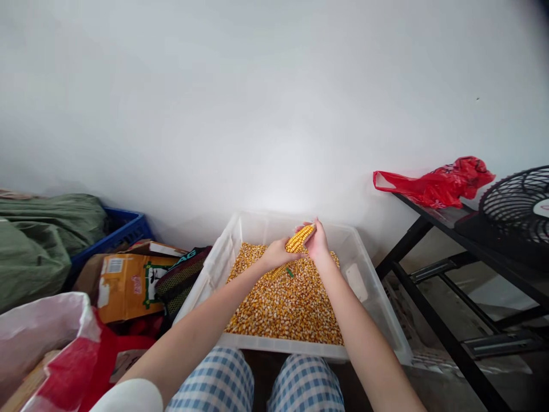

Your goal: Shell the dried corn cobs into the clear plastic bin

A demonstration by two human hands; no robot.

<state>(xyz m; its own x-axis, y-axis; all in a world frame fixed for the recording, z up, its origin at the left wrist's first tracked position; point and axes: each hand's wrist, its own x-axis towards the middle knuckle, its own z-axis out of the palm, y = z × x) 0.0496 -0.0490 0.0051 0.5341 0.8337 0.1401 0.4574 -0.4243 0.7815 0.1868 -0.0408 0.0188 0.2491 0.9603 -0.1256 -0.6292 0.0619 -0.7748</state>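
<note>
A yellow corn cob [300,238] is held between my two hands, tilted up to the right above the tub. My left hand [278,253] grips its lower left end. My right hand [318,242] is closed around the upper right end, with part of the fingers hidden behind the cob. Beneath them, loose corn kernels [285,312] fill the bottom of a translucent plastic tub [373,303]. A small green object [290,272] lies on the kernels just below the cob; its kind is too small to tell.
To the right stands a black folding table [446,229] with a red plastic bag [437,183] and a black fan [521,203] on it. At left are a blue crate [128,229], a cardboard box [128,283] and a red-and-white bag [81,355]. A white wall rises behind the tub.
</note>
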